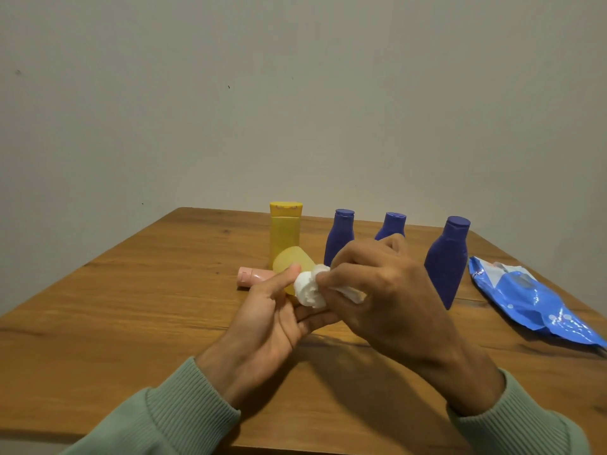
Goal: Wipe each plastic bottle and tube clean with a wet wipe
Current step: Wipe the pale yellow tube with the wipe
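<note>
You have six containers on the wooden table (138, 290): two yellow bottles, three blue bottles and one pink tube.

Your left hand (262, 320) holds the small yellow bottle (294, 262) above the middle of the table. The thumb lies on its near side and the fingers curl under it; its rounded end tips up and away from you. Your right hand (384, 290) pinches one crumpled white wet wipe (310, 287) between thumb and fingertips, and the wad touches the right side of that bottle.

Just behind the small bottle the tall yellow bottle (285, 231) stands upright with its cap on top. The pink tube (253, 276) lies flat at its foot, cap pointing left, partly hidden by your left hand.

To the right, the three blue ones stand upright with their caps on:
- The left blue bottle (340, 236) is just beside the tall yellow one.
- The middle blue bottle (392, 224) is farthest from you, its lower half behind your right hand.
- The right blue bottle (448, 257) is the nearest of the three.

One blue wipe pack (525, 300) lies flat at the table's right edge, near the right blue bottle. Both of your sleeves (184, 418) are green and ribbed at the cuff.
</note>
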Available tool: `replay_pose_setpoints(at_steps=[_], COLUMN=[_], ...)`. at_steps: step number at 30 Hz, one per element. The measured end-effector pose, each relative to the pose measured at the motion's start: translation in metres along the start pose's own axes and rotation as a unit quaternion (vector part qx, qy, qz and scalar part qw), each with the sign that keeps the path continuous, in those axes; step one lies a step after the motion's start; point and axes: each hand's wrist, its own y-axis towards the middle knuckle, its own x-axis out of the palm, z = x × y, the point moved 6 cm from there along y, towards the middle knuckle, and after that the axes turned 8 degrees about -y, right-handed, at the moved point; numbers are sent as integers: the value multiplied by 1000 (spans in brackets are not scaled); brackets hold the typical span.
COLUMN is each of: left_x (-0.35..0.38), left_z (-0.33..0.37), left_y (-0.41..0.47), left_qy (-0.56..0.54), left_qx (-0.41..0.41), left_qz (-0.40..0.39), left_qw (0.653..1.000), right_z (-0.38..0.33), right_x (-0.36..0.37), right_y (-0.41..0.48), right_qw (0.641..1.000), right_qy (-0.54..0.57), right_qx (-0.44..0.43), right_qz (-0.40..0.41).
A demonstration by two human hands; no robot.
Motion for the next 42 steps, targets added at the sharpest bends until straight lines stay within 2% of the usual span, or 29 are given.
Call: replay_pose_setpoints(at_steps=[6, 8, 11, 14, 16, 19, 21, 27, 33, 42], left_x=[1, 2, 3, 2, 1, 2, 1, 3, 3, 12], left_z=[3, 3, 4, 4, 5, 5, 6, 15, 19, 11], left_y=[1, -1, -3, -1, -1, -3, -3, -1, 0, -6], left_qy=[56, 61, 58, 71, 92, 91, 97, 87, 114, 289], left_qx=[27, 42, 64, 50, 50, 58, 65, 68, 57, 69], left_qz=[12, 18, 31, 14, 21, 22, 27, -3, -35, -113], left_qw=[998, 997, 996, 996, 994, 994, 993, 994, 991, 948], right_z=[7, 4, -5, 7, 17, 10, 1, 0, 12, 29], right_x=[-9, -7, 5, 9, 7, 5, 7, 5, 3, -10], right_y=[1, 1, -2, -2, -1, 1, 1, 2, 2, 0], right_qw=[997, 993, 989, 986, 976, 960, 959, 968, 959, 974], right_qy=[62, 109, 106, 102, 142, 215, 216, 209, 249, 169], right_qx=[48, 46, 32, 85, 130, 98, 67, 68, 89, 141], right_qz=[6, -30, -95, -100, -107, -150, -171, -119, -98, 61])
